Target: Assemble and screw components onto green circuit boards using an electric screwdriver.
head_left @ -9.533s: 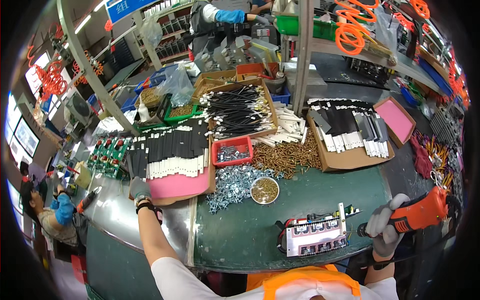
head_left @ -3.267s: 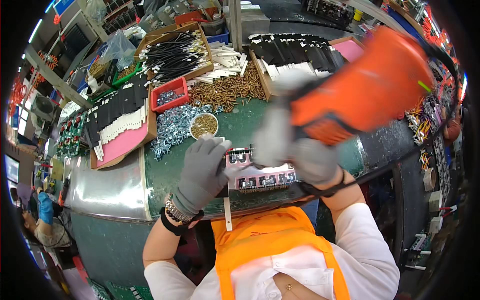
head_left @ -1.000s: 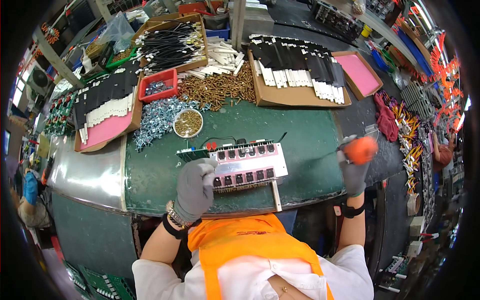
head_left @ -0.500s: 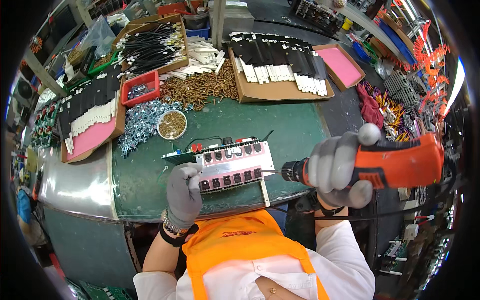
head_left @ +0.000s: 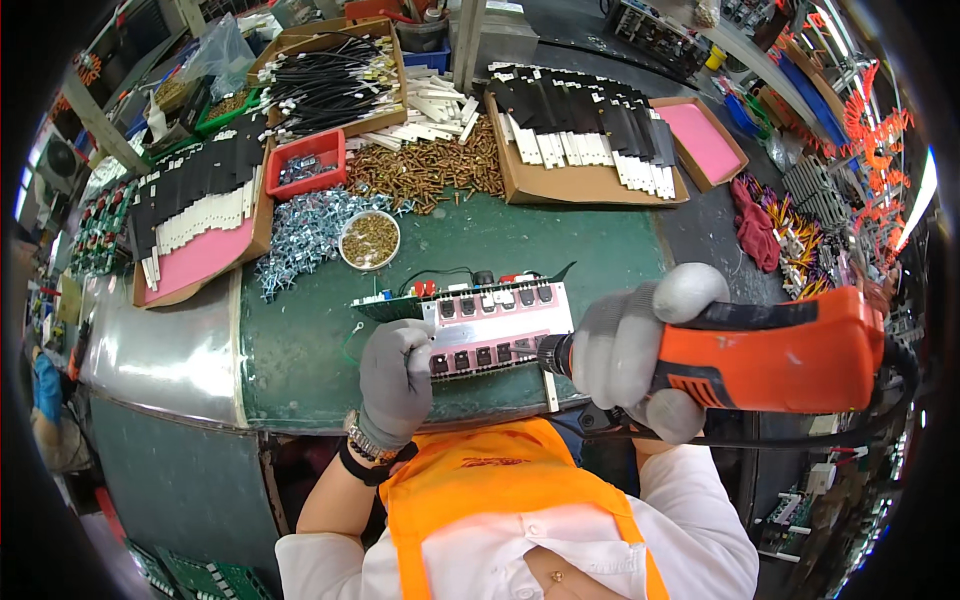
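The right hand (head_left: 622,352) clamps an orange power driver (head_left: 765,362); the left hand (head_left: 394,378), grip unclear, curls against the left of a circuit assembly (head_left: 495,331).

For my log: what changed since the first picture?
The grey-gloved left hand moved right, from the leftmost brown cardboard box to the silver-pink circuit assembly. The orange driver, still in the grey-gloved right hand, moved left over it. The round white bowl stayed.

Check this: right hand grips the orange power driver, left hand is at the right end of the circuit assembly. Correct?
Not quite: the left hand is at the left end of the circuit assembly, as the head view shows. The right hand does grip the orange power driver.
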`<action>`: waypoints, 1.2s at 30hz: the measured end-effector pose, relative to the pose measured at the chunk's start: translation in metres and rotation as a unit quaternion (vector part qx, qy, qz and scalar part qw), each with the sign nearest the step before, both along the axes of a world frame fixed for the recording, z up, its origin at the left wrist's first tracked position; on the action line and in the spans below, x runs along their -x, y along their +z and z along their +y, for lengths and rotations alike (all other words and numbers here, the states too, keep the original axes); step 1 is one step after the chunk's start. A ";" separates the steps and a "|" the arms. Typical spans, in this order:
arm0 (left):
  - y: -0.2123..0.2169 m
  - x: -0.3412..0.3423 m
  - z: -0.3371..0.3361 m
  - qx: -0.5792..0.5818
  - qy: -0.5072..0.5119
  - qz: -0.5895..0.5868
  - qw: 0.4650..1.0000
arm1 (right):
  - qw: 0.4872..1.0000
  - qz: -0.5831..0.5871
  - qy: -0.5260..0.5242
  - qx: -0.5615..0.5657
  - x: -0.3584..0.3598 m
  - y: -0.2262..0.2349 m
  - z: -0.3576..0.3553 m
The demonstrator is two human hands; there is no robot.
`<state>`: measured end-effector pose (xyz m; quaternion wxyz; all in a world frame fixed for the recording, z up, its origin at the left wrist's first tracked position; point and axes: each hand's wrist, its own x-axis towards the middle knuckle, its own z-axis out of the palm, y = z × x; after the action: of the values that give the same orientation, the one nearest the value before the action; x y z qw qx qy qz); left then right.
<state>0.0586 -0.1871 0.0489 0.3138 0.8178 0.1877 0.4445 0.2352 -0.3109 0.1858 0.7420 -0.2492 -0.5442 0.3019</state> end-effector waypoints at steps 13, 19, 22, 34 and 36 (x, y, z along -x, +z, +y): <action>-0.003 -0.002 0.002 -0.037 0.001 -0.038 0.999 | 0.995 -0.012 0.095 0.015 0.017 0.004 0.023; 0.002 0.004 0.003 0.013 0.001 -0.032 0.999 | 0.994 0.020 0.105 0.021 0.027 0.002 0.030; 0.001 0.013 0.005 0.121 -0.016 -0.055 0.991 | 0.994 0.013 0.107 0.006 0.025 0.004 0.032; 0.071 0.021 0.026 0.584 -0.150 -0.019 0.798 | 0.977 0.010 0.188 -0.105 0.004 0.016 0.044; 0.077 0.014 0.030 0.601 -0.202 0.040 0.772 | 0.959 -0.006 0.209 -0.191 -0.005 0.032 0.045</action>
<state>0.0446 -0.1573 0.1262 0.8164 0.4984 0.2594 0.1339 0.2403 -0.2657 0.2181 0.6927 0.0150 -0.6362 0.3393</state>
